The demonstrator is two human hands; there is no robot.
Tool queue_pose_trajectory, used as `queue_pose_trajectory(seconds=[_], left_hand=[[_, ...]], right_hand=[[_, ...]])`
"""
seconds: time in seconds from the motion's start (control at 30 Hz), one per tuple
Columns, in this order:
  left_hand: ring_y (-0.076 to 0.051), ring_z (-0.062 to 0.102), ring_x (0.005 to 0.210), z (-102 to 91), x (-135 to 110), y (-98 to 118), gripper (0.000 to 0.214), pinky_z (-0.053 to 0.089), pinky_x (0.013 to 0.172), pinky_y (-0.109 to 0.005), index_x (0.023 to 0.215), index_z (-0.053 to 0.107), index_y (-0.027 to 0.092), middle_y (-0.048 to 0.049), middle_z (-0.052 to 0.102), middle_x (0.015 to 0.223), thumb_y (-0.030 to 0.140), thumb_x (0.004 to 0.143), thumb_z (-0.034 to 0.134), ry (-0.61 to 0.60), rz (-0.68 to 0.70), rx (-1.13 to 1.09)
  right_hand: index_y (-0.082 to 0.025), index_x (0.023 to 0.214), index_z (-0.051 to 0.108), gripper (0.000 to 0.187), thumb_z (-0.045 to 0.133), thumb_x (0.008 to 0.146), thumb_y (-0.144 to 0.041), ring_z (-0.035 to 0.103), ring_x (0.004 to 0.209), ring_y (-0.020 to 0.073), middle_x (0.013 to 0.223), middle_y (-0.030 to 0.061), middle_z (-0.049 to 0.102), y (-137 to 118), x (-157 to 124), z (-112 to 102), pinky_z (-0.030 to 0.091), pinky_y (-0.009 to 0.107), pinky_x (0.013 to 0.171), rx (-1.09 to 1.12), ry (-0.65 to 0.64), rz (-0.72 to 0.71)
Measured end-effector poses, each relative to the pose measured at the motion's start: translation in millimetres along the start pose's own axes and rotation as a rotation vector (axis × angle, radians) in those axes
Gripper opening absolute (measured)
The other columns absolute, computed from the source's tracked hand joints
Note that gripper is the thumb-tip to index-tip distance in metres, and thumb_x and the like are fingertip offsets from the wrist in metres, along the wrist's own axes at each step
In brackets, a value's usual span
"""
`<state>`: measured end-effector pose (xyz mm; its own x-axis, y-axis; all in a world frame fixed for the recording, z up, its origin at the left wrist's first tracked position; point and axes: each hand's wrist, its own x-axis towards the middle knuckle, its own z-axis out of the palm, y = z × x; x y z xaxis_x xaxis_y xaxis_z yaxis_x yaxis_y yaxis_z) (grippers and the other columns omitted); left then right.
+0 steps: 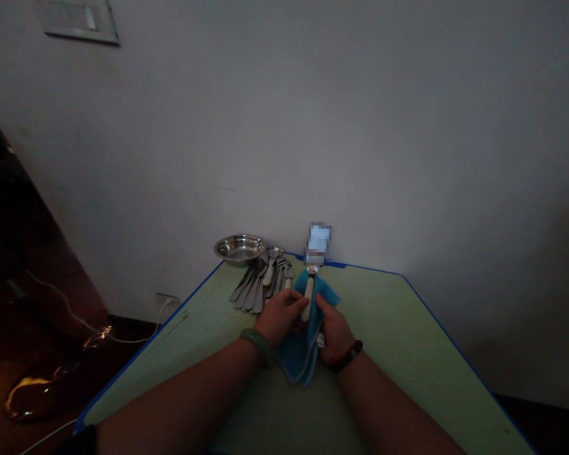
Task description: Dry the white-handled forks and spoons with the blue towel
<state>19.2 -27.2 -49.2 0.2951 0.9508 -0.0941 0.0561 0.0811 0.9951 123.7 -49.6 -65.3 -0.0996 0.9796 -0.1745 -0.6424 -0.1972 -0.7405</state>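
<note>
My left hand (pixel 279 316) and my right hand (pixel 334 332) meet at the middle of the table's near half. Between them stands a piece of cutlery with a cream handle (pixel 308 298), its small metal head pointing away from me. A folded blue cloth (pixel 298 354) wraps around the lower handle, and my right hand grips it there. The fingers of my left hand close over the handle from the left. A green bangle (pixel 260 347) circles my left wrist, and a dark beaded bracelet (pixel 346 357) circles my right.
A pile of steel cutlery (pixel 260 284) lies just beyond my left hand, next to a shiny steel bowl (pixel 240 248) at the far edge of the green table (pixel 384 328), which has a blue rim. A pixelated object (pixel 318 240) stands behind the cloth against a white wall.
</note>
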Motion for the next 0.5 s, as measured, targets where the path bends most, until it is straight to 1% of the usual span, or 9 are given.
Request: queue_pose_trajectory(seconds=[0.07, 0.13, 0.2, 0.27, 0.3, 0.33, 0.4, 0.47, 0.5], left_hand=[[-0.012, 0.051, 0.052, -4.2, -0.1, -0.5, 0.025, 0.041, 0.05, -0.025, 0.069, 0.052, 0.016, 0.0013, 0.052, 0.058, 0.041, 0.067, 0.052, 0.031, 0.14, 0.222], [-0.015, 0.052, 0.065, -8.1, 0.3, -1.4, 0.024, 0.041, 0.062, -0.029, 0.065, 0.057, 0.017, -0.001, 0.054, 0.065, 0.041, 0.066, 0.053, 0.135, 0.334, 0.421], [-0.018, 0.051, 0.077, -10.1, 0.7, -2.1, 0.022, 0.039, 0.071, -0.032, 0.065, 0.059, 0.018, -0.0028, 0.052, 0.074, 0.039, 0.062, 0.058, 0.273, 0.467, 0.537], [-0.019, 0.049, 0.083, -9.7, 0.2, -1.9, 0.029, 0.039, 0.074, -0.033, 0.076, 0.058, 0.017, -0.0044, 0.051, 0.084, 0.038, 0.057, 0.063, 0.369, 0.474, 0.502], [-0.019, 0.049, 0.083, -8.8, -0.5, -1.4, 0.039, 0.039, 0.073, -0.033, 0.086, 0.056, 0.016, -0.0053, 0.051, 0.088, 0.038, 0.055, 0.064, 0.372, 0.436, 0.424], [-0.018, 0.05, 0.081, -7.6, -1.5, -0.6, 0.049, 0.04, 0.071, -0.032, 0.095, 0.051, 0.016, -0.0062, 0.051, 0.093, 0.038, 0.054, 0.065, 0.339, 0.375, 0.32], [-0.016, 0.052, 0.078, -5.1, -3.9, 1.3, 0.057, 0.042, 0.069, -0.03, 0.11, 0.043, 0.017, -0.007, 0.052, 0.097, 0.037, 0.06, 0.062, 0.13, 0.267, 0.067], [-0.017, 0.053, 0.082, -3.6, -5.8, 3.2, 0.046, 0.041, 0.072, -0.029, 0.11, 0.046, 0.02, -0.0055, 0.056, 0.095, 0.038, 0.068, 0.054, -0.087, 0.218, -0.123], [-0.017, 0.053, 0.081, -3.4, -6.3, 4.0, 0.042, 0.042, 0.07, -0.028, 0.107, 0.049, 0.019, -0.0054, 0.057, 0.093, 0.04, 0.071, 0.05, -0.142, 0.204, -0.183]], right_hand=[[-0.017, 0.085, 0.059, 0.027, 0.055, 0.068, -0.037, 0.061, 0.063, 0.0155, 0.066, 0.0023, 0.066, 0.4, 0.3, -1.0, 0.047, 0.028, 0.059, -0.031, -0.021, -0.039], [-0.018, 0.088, 0.059, 0.027, 0.057, 0.067, -0.035, 0.061, 0.063, 0.0147, 0.066, 0.0008, 0.066, 0.0, 0.6, -2.0, 0.047, 0.027, 0.06, -0.061, -0.04, -0.071], [-0.019, 0.09, 0.058, 0.029, 0.057, 0.066, -0.036, 0.061, 0.064, 0.015, 0.066, 0.0004, 0.065, -0.8, 1.0, -3.2, 0.047, 0.027, 0.061, -0.1, -0.042, -0.098], [-0.019, 0.092, 0.058, 0.034, 0.058, 0.065, -0.039, 0.061, 0.067, 0.0161, 0.066, 0.0009, 0.065, -1.7, 1.4, -4.2, 0.047, 0.028, 0.062, -0.157, -0.028, -0.139], [-0.019, 0.093, 0.058, 0.036, 0.058, 0.064, -0.041, 0.061, 0.069, 0.0166, 0.066, 0.0013, 0.066, -2.1, 1.5, -4.5, 0.046, 0.029, 0.063, -0.185, -0.026, -0.16], [-0.02, 0.094, 0.058, 0.037, 0.057, 0.064, -0.042, 0.061, 0.071, 0.0171, 0.067, 0.0016, 0.066, -2.6, 1.5, -4.6, 0.046, 0.03, 0.065, -0.208, -0.028, -0.178], [-0.02, 0.096, 0.058, 0.039, 0.057, 0.064, -0.044, 0.061, 0.074, 0.0181, 0.071, 0.0021, 0.066, -3.5, 1.0, -4.1, 0.046, 0.032, 0.067, -0.241, -0.045, -0.201], [-0.021, 0.097, 0.057, 0.041, 0.057, 0.063, -0.044, 0.06, 0.078, 0.019, 0.076, 0.0024, 0.066, -4.9, 0.2, -3.0, 0.045, 0.034, 0.07, -0.267, -0.058, -0.21], [-0.021, 0.097, 0.057, 0.042, 0.058, 0.062, -0.045, 0.06, 0.079, 0.0194, 0.078, 0.0025, 0.066, -5.7, -0.4, -2.5, 0.045, 0.035, 0.071, -0.277, -0.056, -0.217]])
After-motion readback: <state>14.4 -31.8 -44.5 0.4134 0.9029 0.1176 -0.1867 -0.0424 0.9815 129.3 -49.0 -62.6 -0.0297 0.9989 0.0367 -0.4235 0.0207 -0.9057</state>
